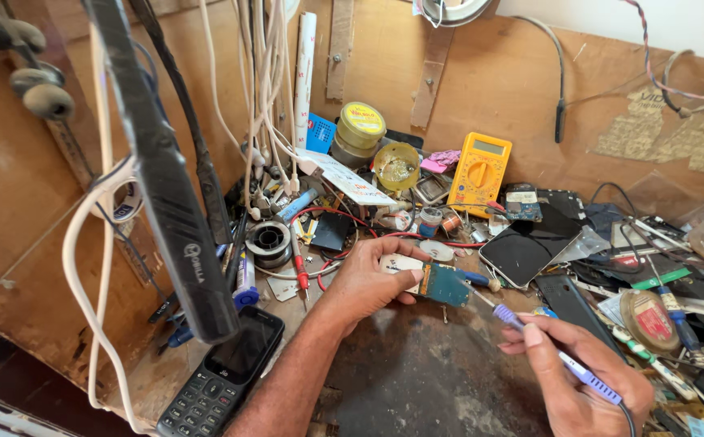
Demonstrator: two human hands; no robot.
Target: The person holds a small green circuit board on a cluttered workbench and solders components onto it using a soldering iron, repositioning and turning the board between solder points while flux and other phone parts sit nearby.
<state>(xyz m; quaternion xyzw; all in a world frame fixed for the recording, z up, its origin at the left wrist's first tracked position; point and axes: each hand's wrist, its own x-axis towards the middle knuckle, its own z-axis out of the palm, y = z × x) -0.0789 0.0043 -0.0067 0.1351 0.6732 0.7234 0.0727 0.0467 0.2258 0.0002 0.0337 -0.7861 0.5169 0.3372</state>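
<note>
Left of the circuit board [441, 285], a black keypad phone [224, 376] with grey keys lies on the worn wooden bench [416, 380]. The left hand [368, 283] pinches the flat teal board, a white panel at its near end, above the stained bench. Right of the board, the right hand [582, 376] grips a slim lilac soldering iron [558, 356], its metal tip touching the board. Behind the board lies a glossy black smartphone [530, 247] and, further back, a yellow multimeter [479, 171].

A small teal printed circuit board [444, 285] looks matt, a lilac plastic soldering iron [566, 364] smooth. The brown wooden bench [416, 372] is scorched, rough and dull; a black slab phone [530, 247] shows glossy glass; a yellow multimeter [479, 171] has matt plastic.
</note>
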